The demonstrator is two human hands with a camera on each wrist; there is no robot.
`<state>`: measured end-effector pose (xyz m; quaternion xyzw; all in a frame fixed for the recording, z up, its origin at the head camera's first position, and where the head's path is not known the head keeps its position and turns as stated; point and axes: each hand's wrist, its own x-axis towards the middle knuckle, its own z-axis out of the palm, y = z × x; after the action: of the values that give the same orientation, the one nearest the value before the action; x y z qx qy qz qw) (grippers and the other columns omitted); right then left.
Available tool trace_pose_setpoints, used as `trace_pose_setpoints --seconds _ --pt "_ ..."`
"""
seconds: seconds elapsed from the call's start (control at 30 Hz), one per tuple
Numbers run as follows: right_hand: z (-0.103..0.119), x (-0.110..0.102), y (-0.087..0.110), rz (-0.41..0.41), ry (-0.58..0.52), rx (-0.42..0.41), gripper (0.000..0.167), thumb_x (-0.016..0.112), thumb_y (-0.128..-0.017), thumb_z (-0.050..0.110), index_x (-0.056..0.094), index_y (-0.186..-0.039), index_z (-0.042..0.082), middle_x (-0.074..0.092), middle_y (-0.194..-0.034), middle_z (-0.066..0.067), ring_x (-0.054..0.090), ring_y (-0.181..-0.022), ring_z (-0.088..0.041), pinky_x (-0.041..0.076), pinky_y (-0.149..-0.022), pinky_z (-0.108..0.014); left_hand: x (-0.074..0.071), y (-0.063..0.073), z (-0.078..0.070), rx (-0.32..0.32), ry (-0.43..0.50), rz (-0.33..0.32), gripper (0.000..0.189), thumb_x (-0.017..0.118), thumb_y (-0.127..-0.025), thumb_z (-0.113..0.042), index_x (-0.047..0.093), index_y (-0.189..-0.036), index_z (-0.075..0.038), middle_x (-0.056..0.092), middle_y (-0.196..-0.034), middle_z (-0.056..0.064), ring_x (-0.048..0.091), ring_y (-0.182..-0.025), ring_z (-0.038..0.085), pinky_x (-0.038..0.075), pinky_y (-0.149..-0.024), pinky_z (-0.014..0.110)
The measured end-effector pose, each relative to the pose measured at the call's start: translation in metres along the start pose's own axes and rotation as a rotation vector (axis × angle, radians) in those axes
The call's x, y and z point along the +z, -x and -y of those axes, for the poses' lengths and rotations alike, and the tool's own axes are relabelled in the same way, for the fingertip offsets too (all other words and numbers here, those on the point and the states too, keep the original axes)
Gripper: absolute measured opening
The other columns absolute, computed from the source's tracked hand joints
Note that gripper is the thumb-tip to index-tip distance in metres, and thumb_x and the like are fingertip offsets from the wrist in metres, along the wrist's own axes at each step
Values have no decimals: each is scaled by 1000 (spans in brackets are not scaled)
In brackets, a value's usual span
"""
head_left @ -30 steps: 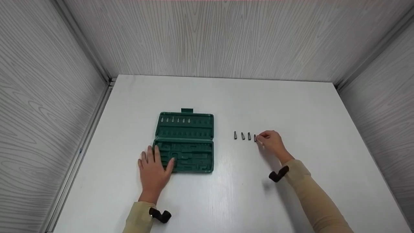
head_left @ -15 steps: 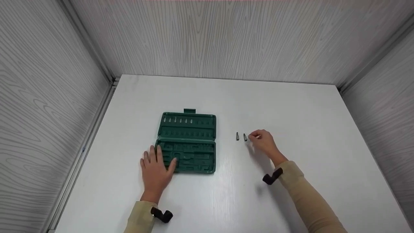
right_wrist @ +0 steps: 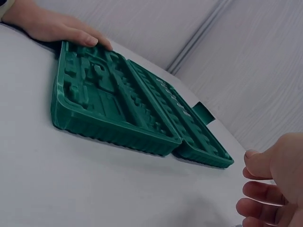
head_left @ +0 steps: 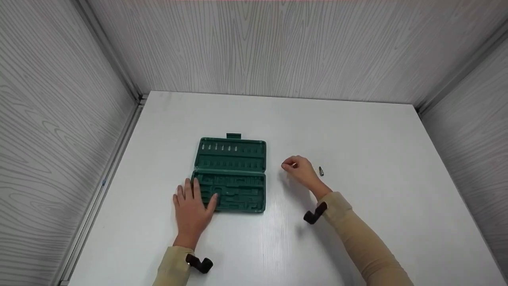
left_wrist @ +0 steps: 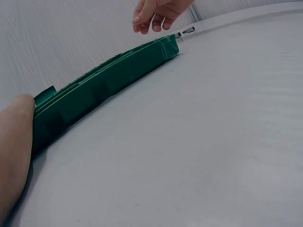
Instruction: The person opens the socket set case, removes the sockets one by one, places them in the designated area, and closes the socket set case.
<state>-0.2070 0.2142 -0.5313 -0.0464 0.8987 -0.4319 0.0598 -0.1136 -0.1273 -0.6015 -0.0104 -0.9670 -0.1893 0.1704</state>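
Observation:
A green bit case lies unfolded flat on the table, with several small pale bits in the upper row of its far half. My left hand rests on its near left corner, fingers straight and spread. Right of the case, my right hand hovers with thumb and index finger together, the other fingers curled. Whether a small piece is between the fingertips is hidden. A tapered metal bit lies just right of that hand. In the left wrist view, two metal pieces show beyond the case's end.
The white table is bounded by grey wood-grain panels at the back and sides. A latch tab sticks out from the case's far edge. A dark curved mount sits at my right wrist.
My right hand has moved left along the row of metal bits, from the rightmost bit past the left end. It now covers those seen earlier. My left hand stays put.

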Motion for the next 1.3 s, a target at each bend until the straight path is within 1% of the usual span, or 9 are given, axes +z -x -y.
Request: trace_pose_setpoints --seconds 0.13,0.27,0.37,0.57,0.67,0.87,1.0,1.13,1.3 --pt "14 14 -7 24 0 -2 15 63 -90 22 68 -97 10 62 -97 -4 54 -87 -20 45 -74 -34 -1 0 0 -3 0 2 83 44 -88 -61 29 -145 -2 26 -146 24 21 -131 48 14 -103 60" --pt "28 28 -16 52 -13 -29 14 62 -91 21 68 -96 9 61 -94 -3 54 -83 -19 46 -68 -32 -1 0 1 -5 0 1 83 43 -88 -61 29 -145 -2 25 -147 23 21 -131 48 13 -103 60" --pt "40 39 -21 59 -15 -61 14 62 -91 20 67 -96 9 62 -94 -3 55 -81 -17 47 -67 -32 -1 1 2 -6 0 5 84 43 -88 -62 28 -145 -2 25 -147 23 20 -132 48 13 -104 60" --pt "64 59 -29 85 -11 -132 15 60 -92 21 66 -101 10 60 -99 -3 55 -87 -16 47 -75 -33 -2 4 4 -9 -2 2 84 44 -88 -61 29 -145 -1 26 -146 24 21 -131 48 13 -103 60" --pt "72 68 -35 82 0 -159 16 60 -92 21 65 -102 10 60 -99 -3 55 -89 -15 47 -77 -33 -2 4 4 -4 -6 -8 83 44 -88 -61 31 -144 -1 27 -145 24 22 -130 48 14 -103 60" --pt "77 83 -49 75 49 -170 15 59 -93 20 64 -102 10 58 -98 -3 53 -87 -15 46 -75 -32 -1 1 4 0 -17 -11 82 42 -88 -61 32 -143 -1 28 -145 25 23 -130 48 15 -103 60" --pt "75 87 -58 61 55 -134 16 58 -93 19 64 -104 8 58 -100 -4 54 -89 -16 46 -77 -33 0 -1 1 5 -21 -10 82 42 -88 -62 32 -143 -1 28 -145 25 24 -129 48 16 -102 60" --pt "73 87 -66 41 38 -85 19 58 -93 17 63 -108 6 59 -103 -6 55 -93 -17 46 -80 -34 1 -3 -3 8 -20 5 83 41 -88 -62 32 -144 -1 28 -145 24 23 -130 48 16 -103 60" --pt "73 92 -77 26 12 -70 23 56 -94 15 61 -113 4 60 -105 -7 56 -95 -18 46 -82 -35 0 -5 -2 2 -20 16 83 41 -88 -63 32 -144 -2 27 -146 24 22 -131 47 14 -103 59"
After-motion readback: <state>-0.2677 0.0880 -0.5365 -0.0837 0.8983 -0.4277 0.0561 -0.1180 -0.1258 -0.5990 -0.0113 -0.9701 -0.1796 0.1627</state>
